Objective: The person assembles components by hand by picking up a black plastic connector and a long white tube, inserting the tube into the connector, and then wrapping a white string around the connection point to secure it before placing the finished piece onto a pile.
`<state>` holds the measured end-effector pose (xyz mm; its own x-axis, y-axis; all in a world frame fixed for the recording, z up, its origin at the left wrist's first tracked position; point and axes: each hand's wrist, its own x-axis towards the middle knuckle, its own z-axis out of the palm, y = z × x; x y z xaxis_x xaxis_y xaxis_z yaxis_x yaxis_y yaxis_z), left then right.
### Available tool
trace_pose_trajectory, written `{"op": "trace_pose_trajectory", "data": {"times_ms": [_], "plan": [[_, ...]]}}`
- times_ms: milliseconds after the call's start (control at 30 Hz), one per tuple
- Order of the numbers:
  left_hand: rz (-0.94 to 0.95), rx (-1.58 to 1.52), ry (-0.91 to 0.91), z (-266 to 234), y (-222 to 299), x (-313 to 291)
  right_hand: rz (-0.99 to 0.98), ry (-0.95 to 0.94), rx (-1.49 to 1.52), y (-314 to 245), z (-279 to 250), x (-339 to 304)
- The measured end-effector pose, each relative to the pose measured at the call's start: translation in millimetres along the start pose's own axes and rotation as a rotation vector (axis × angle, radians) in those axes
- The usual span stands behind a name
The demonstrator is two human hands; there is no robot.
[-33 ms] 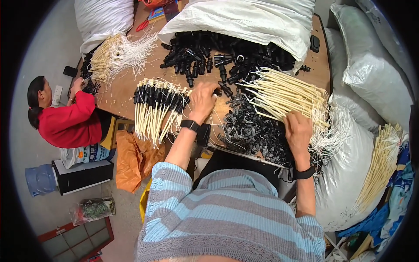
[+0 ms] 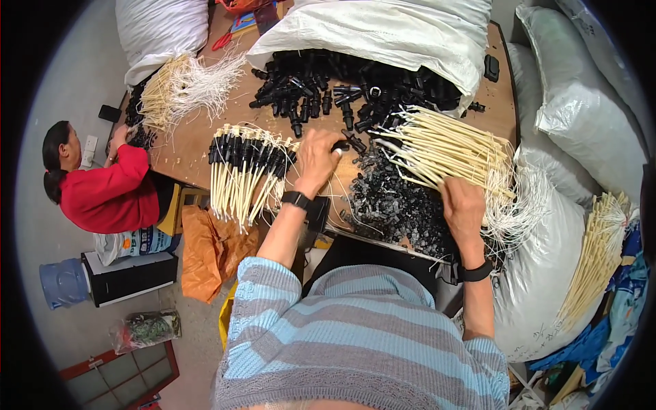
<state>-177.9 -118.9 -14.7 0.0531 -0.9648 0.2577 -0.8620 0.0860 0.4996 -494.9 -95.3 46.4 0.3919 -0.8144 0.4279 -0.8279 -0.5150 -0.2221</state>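
My left hand (image 2: 316,160) is closed around a black plastic fitting (image 2: 339,145); one dark end shows past the fingertips. Left of it lies a row of cream rods with black fittings on them (image 2: 240,160), thin white strings trailing from it. My right hand (image 2: 465,205) has its fingers curled at the near edge of a pile of cream rods (image 2: 444,143) with white strings. Whatever is between those fingers is hidden. Small black and clear pieces (image 2: 396,198) cover the table between my hands. Larger black fittings (image 2: 307,96) spill from a white sack (image 2: 383,34) at the back.
A person in a red top (image 2: 106,178) works at the table's left side. Stuffed white sacks (image 2: 574,96) crowd the right, with another rod bundle (image 2: 598,256) on them. An orange bag (image 2: 201,253) lies left of me. Red-handled scissors (image 2: 222,42) rest at the back.
My right hand has shifted slightly left along the near edge of the rod pile, its fingers more tucked in. My left hand has barely moved and keeps the black fitting.
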Motion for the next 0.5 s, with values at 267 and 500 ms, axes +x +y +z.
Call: {"op": "trace_pose_trajectory", "data": {"times_ms": [267,500], "plan": [[-0.078,-0.600,-0.042,-7,29,-28,0.108,-0.089,0.401,-36,7,-9],[-0.364,-0.680,0.027,-14,-1,-52,0.197,-0.155,0.311,-32,9,-20]]}}
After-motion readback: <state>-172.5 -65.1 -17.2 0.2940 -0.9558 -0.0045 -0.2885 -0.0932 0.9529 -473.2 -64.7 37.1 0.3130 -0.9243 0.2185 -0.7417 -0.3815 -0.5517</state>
